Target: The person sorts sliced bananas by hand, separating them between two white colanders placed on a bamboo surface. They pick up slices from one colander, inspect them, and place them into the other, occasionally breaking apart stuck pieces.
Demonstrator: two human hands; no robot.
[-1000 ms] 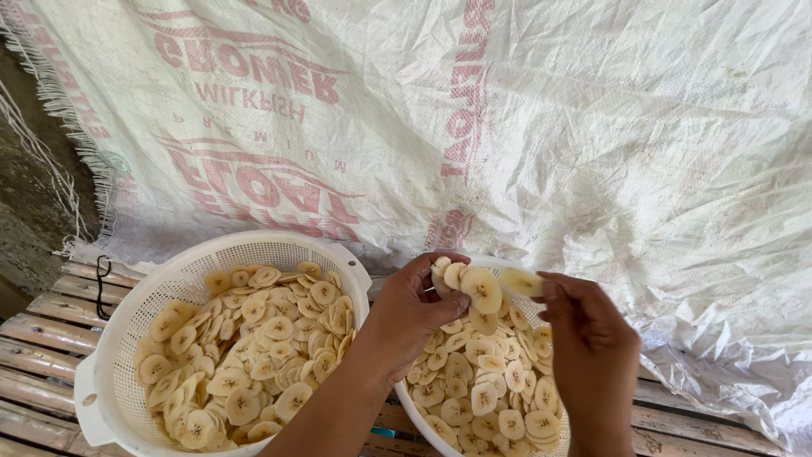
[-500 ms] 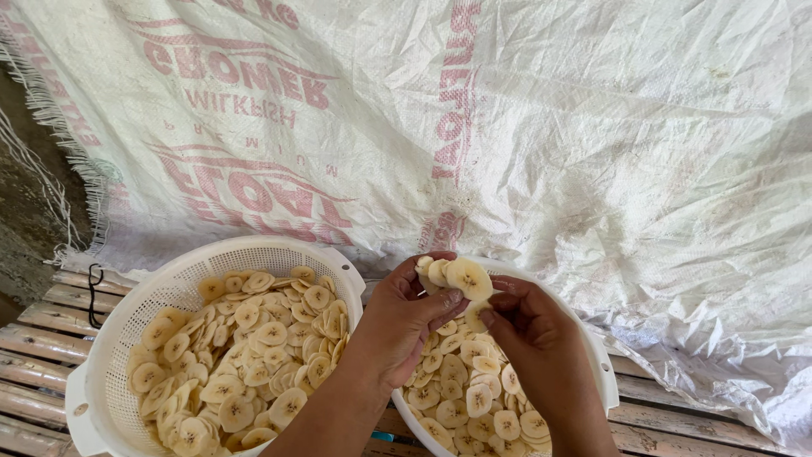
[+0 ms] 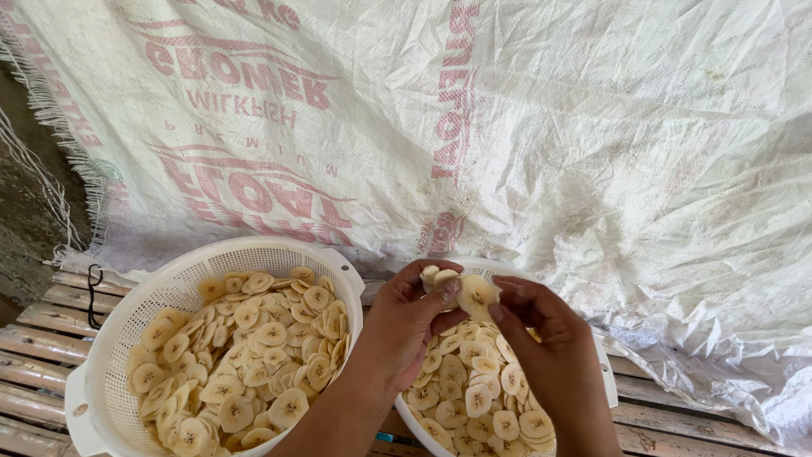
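Pale yellow banana slices with darker brown centres fill a white colander pierced with rows of small holes, a second white bowl holds more, and behind hangs a white woven sack printed in faded red, over brown slats.

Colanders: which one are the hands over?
The right-hand white colander, under both hands. The other colander sits apart on the left.
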